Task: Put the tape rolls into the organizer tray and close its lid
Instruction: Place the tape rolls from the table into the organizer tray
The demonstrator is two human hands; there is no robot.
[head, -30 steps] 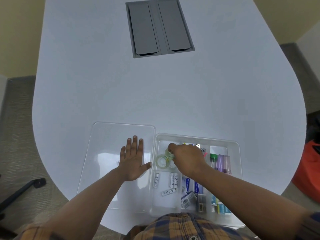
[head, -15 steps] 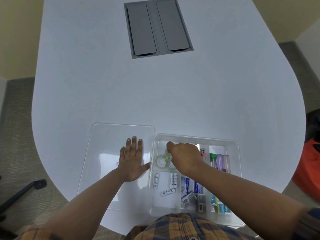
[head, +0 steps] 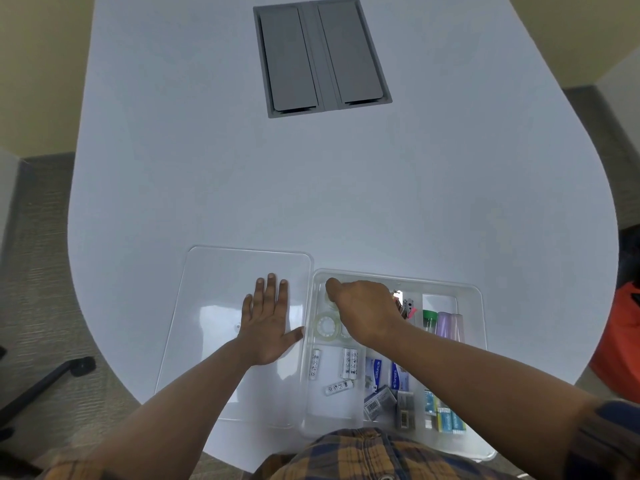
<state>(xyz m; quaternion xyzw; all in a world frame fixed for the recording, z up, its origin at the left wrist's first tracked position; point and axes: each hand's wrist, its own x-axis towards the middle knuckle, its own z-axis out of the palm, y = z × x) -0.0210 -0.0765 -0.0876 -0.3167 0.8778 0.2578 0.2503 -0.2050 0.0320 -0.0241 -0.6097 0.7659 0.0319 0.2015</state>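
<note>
A clear organizer tray (head: 398, 277) lies open at the table's near edge, with its clear lid (head: 225, 278) flat on the table to its left. My left hand (head: 268, 323) rests palm down on the lid, fingers spread. My right hand (head: 367, 313) reaches into the tray's far-left compartment, fingers curled on a pale tape roll (head: 330, 301) that is mostly hidden under the thumb. A second clear tape roll (head: 326, 328) lies flat in the same compartment, just nearer to me. A third roll may sit under my wrist; it is hidden.
Other tray compartments hold white batteries (head: 349, 363), blue packets (head: 375, 374) and tubes (head: 446, 323). A grey cable hatch (head: 322, 57) is set into the white table far ahead. A chair base (head: 45, 386) stands on the floor at left, something orange (head: 623, 341) at right.
My right hand has moved a little away from me, toward the far end of the tape compartment, uncovering the flat roll. My left hand has stayed on the lid.
</note>
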